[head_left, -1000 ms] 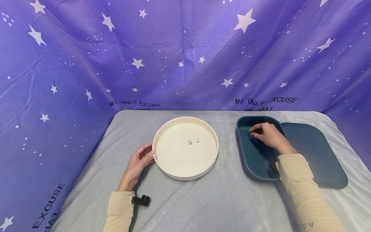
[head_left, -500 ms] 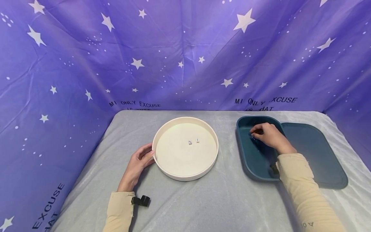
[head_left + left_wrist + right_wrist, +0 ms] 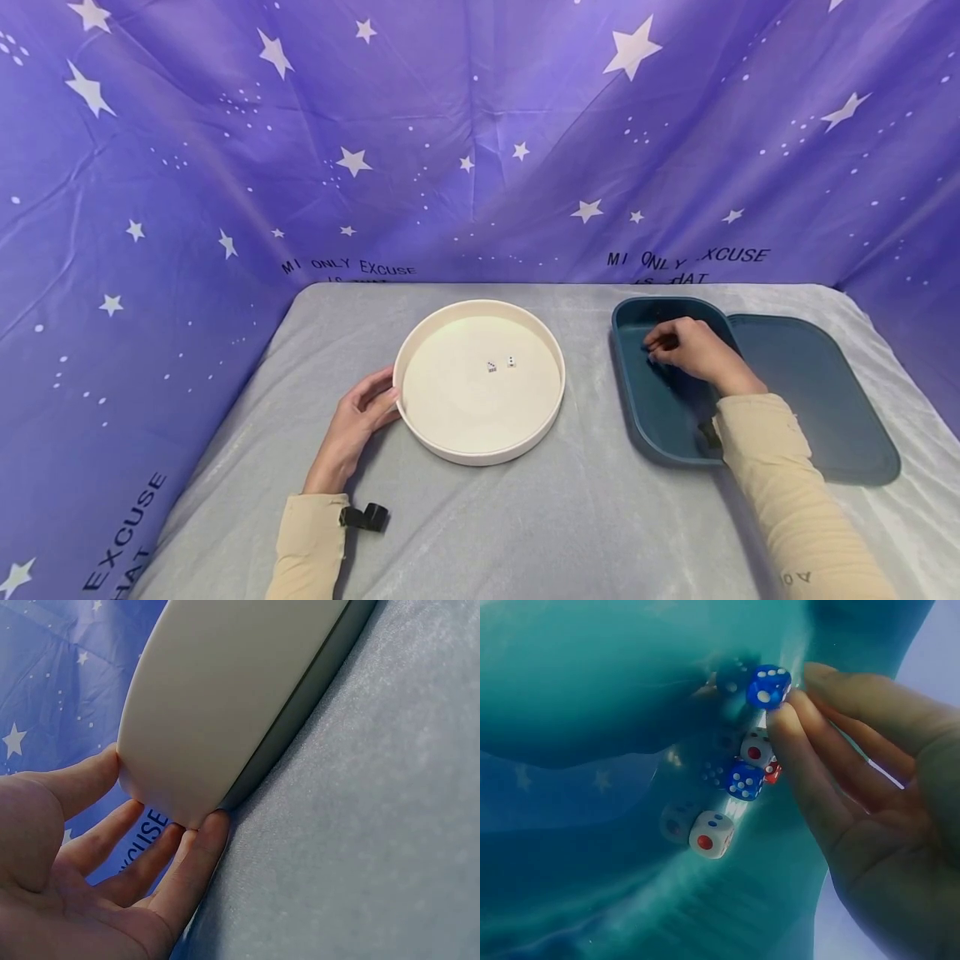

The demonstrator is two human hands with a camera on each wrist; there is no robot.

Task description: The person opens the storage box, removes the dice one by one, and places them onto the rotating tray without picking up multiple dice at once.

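At the left side of the round cream tray (image 3: 480, 454), my left hand (image 3: 356, 421) rests its thumb and fingertips against the outer wall. Two white dice (image 3: 512, 362) lie inside that tray. My right hand (image 3: 693, 350) reaches into the teal rectangular container (image 3: 633, 408). In the right wrist view, its thumb and fingertips pinch a blue die (image 3: 769, 686) with white pips. Below it sit another blue die (image 3: 745, 780), a white die (image 3: 712, 835), a second white die (image 3: 756, 748) and a red die (image 3: 773, 771) partly hidden by the fingers.
A flat teal lid (image 3: 825, 400) lies right of the container, partly tucked beside it. Grey cloth (image 3: 525, 533) covers the table. A purple star-printed curtain (image 3: 420, 100) hangs behind and to the sides. Dark wrist straps sit on both sleeves.
The right hand stays in the container with only slight finger motion, and less blue shows between its fingertips in the head view. Left hand and tray keep their places.
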